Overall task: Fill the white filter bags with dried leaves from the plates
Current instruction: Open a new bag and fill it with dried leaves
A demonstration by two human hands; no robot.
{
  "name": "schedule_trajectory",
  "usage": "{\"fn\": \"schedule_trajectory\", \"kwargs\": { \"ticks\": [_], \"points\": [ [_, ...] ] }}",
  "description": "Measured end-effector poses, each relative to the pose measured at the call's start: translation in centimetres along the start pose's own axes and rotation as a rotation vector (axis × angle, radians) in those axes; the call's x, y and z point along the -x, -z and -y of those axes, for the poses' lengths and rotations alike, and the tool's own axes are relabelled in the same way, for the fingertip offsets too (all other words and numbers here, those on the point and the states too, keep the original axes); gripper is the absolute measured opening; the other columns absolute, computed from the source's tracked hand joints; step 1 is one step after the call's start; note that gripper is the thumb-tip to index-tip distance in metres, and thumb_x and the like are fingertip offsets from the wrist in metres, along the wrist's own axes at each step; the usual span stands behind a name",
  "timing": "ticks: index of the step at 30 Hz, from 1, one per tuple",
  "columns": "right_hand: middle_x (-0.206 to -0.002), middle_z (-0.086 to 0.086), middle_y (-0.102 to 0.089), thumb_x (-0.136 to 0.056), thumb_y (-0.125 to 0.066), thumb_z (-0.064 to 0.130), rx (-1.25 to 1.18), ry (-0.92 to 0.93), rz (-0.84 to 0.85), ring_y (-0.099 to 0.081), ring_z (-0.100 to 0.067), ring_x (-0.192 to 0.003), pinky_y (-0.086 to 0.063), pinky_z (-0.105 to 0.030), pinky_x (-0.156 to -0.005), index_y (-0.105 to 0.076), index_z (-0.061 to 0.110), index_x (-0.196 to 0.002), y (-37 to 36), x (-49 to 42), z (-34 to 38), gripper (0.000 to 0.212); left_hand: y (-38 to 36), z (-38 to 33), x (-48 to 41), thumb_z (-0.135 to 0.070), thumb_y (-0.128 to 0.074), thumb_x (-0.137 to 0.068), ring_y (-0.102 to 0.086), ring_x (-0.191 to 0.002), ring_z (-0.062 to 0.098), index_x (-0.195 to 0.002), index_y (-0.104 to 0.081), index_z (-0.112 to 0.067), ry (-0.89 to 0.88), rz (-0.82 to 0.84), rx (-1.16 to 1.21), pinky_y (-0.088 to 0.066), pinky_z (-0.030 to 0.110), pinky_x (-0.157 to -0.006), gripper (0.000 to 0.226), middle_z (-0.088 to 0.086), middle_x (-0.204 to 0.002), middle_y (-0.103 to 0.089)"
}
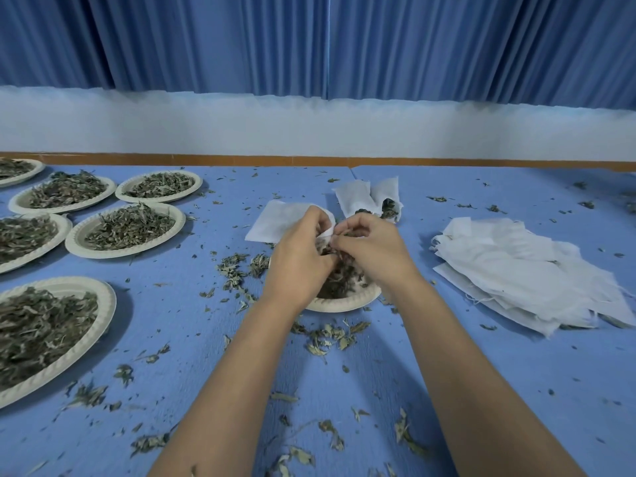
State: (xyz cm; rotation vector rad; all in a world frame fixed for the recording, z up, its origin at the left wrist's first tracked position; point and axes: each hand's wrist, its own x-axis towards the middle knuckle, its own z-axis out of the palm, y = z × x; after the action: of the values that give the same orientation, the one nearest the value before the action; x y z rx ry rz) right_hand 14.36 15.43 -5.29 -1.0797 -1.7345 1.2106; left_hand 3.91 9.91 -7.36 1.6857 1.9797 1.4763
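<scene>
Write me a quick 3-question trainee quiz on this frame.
1. True or false: the stack of empty bags lies to the right of both hands.
2. What do the left hand and the right hand grip between them?
A) a spoon
B) a white filter bag
C) a plate rim
3. Count: how many plates of leaves lie left of the hands, not counting the plate under the hands?

Key: 1 true; 2 B; 3 six.
</scene>
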Motion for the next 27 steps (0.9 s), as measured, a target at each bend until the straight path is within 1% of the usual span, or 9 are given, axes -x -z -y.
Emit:
{"fn": "schedule_trajectory", "kwargs": {
  "ticks": [3, 6, 8, 11, 14, 17, 20, 24, 27],
  "points": [
    [-0.081, 0.005, -0.064, -0.083, -0.062, 0.011, -0.114, -0.064, 0.175, -0.061, -0.007, -0.078, -0.053, -0.029, -0.080, -0.065, 0.019, -0.085, 0.6, 0.0, 0.3, 0.008, 0.4, 0.2, 0.0, -0.016, -0.071, -0.080, -0.042, -0.059, -0.004, -0.089, -0.047, -0.023, 0.030, -0.030, 0.099, -0.034, 0.014, -0.050, 0.027, -0.013, -0.069, -0.044],
    [-0.082, 0.001, -0.056, -0.085, -0.052, 0.008, -0.198, -0.097, 0.229, -0.056, -0.014, -0.079, -0.051, -0.033, -0.084, -0.061, 0.015, -0.093, 0.8, -0.3, 0.5, 0.013, 0.3, 0.0, 0.1, -0.008, -0.073, -0.077, -0.045, -0.065, -0.015, -0.083, -0.049, -0.024, 0.023, -0.048, 0.133, -0.035, 0.004, -0.056, 0.029, -0.015, -0.071, -0.048],
    [-0.083, 0.000, -0.054, -0.084, -0.050, 0.005, -0.238, -0.122, 0.231, -0.051, -0.016, -0.077, -0.048, -0.037, -0.081, -0.059, 0.016, -0.093, 1.0, -0.3, 0.6, 0.017, 0.3, 0.0, 0.1, -0.004, -0.072, -0.077, -0.047, -0.067, -0.015, -0.079, -0.050, -0.025, 0.020, -0.056, 0.125, -0.035, 0.003, -0.056, 0.030, -0.014, -0.072, -0.050],
    [-0.089, 0.000, -0.059, -0.085, -0.049, 0.003, -0.270, -0.154, 0.183, -0.050, -0.014, -0.074, -0.050, -0.038, -0.078, -0.056, 0.019, -0.090, 1.4, -0.4, 0.5, 0.018, 0.3, 0.1, 0.1, 0.000, -0.068, -0.078, -0.042, -0.053, -0.006, -0.076, -0.052, -0.024, 0.037, -0.077, 0.132, -0.033, 0.007, -0.048, 0.029, -0.011, -0.068, -0.048],
    [-0.099, 0.000, -0.059, -0.090, -0.048, 0.008, -0.095, -0.099, 0.070, -0.056, -0.016, -0.081, -0.050, -0.038, -0.078, -0.051, 0.018, -0.103, 1.4, -0.7, 0.1, 0.017, 0.4, 0.2, -0.1, -0.002, -0.067, -0.079, -0.035, -0.049, 0.001, -0.074, -0.053, -0.024, 0.050, -0.089, 0.163, -0.030, 0.012, -0.046, 0.026, -0.008, -0.066, -0.045],
    [-0.112, -0.001, -0.054, -0.091, -0.055, 0.013, 0.230, 0.126, -0.006, -0.060, -0.019, -0.095, -0.051, -0.038, -0.088, -0.054, 0.019, -0.117, 1.1, -0.7, -0.6, 0.027, 0.5, 0.3, -0.2, -0.002, -0.065, -0.079, -0.036, -0.054, 0.004, -0.076, -0.054, -0.021, 0.062, -0.079, 0.190, -0.031, 0.012, -0.048, 0.022, -0.005, -0.066, -0.049],
    [-0.109, 0.005, -0.050, -0.087, -0.059, 0.010, 0.364, 0.339, -0.023, -0.059, -0.008, -0.083, -0.047, -0.021, -0.079, -0.065, 0.027, -0.111, 0.8, -0.5, -0.7, 0.030, 0.6, 0.1, -0.1, 0.002, -0.063, -0.079, -0.048, -0.062, -0.006, -0.076, -0.058, -0.014, 0.044, -0.069, 0.217, -0.035, 0.005, -0.055, 0.018, -0.014, -0.067, -0.056],
    [-0.096, 0.010, -0.051, -0.086, -0.062, 0.014, 0.495, 0.405, -0.127, -0.057, -0.013, -0.090, -0.049, -0.035, -0.078, -0.071, 0.022, -0.098, 0.6, -0.5, -1.0, 0.017, 0.6, 0.1, 0.0, 0.001, -0.064, -0.081, -0.049, -0.062, -0.006, -0.071, -0.057, -0.015, 0.032, -0.071, 0.235, -0.036, 0.005, -0.057, 0.019, -0.018, -0.063, -0.056],
    [-0.094, 0.014, -0.047, -0.088, -0.059, 0.016, 0.544, 0.445, -0.149, -0.051, -0.011, -0.094, -0.044, -0.030, -0.071, -0.069, 0.022, -0.094, 0.4, -0.7, -1.2, 0.013, 0.3, -0.1, 0.0, -0.004, -0.064, -0.083, -0.039, -0.053, 0.001, -0.067, -0.052, -0.021, 0.048, -0.124, 0.223, -0.033, 0.010, -0.050, 0.025, -0.008, -0.061, -0.048]
  ]
}}
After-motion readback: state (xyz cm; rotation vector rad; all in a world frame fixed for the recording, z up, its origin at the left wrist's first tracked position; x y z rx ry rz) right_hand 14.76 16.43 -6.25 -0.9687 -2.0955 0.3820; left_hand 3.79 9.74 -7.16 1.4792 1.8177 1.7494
